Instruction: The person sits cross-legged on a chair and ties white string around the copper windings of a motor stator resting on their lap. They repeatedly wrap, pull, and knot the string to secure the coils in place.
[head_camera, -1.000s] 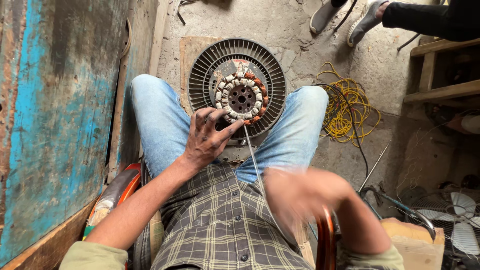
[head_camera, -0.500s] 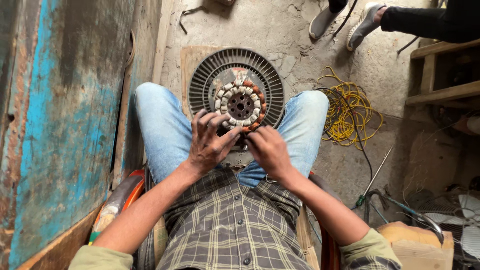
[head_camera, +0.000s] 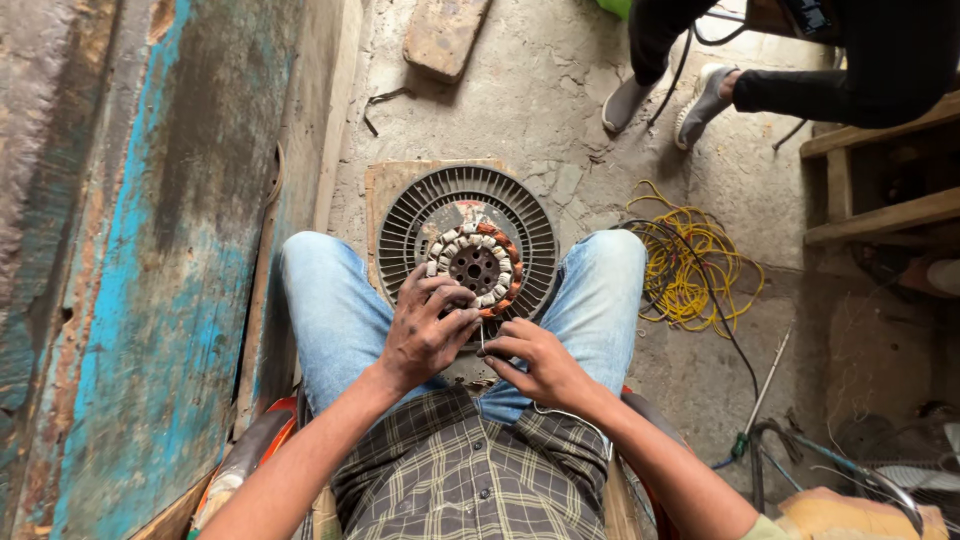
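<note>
- Nearest, at the bottom centre of the frame: the person's checked shirt (head_camera: 450, 480) and both forearms, which reach up the frame toward the lap.
- Left hand (head_camera: 425, 335): just left of centre, fingers curled and gripping the lower left rim of the stator (head_camera: 475, 266).
- Right hand (head_camera: 535, 362): just right of centre, fingertips pinched on a thin wire (head_camera: 482, 335) that runs up toward the stator's lower edge. The wire is too fine to trace to its end.
- Location of the stator: centre of the frame, between the knees of the blue jeans (head_camera: 330, 310), held over a round ribbed fan grille (head_camera: 410, 225) that lies on the floor behind it.
- Orientation: the stator's flat face is turned up toward the camera; its axis through the dark centre hole points at the viewer. As a ring it has no long axis in the frame. White-capped coils run round it; copper windings show on its right side.
- Handling judgement: a steel core of this kind is likely heavy and rigid and is best held by the outer rim. The windings and the thin wire look delicate; the wire would kink or snap under a hard pull.
- Further off, right of centre: a tangle of yellow cable (head_camera: 690, 265) on the concrete floor (head_camera: 560, 110).
- Left side: a worn blue-painted panel (head_camera: 130, 280).
- Top right: another person's legs and shoes (head_camera: 665, 100), beside wooden shelving (head_camera: 880, 170).
</note>
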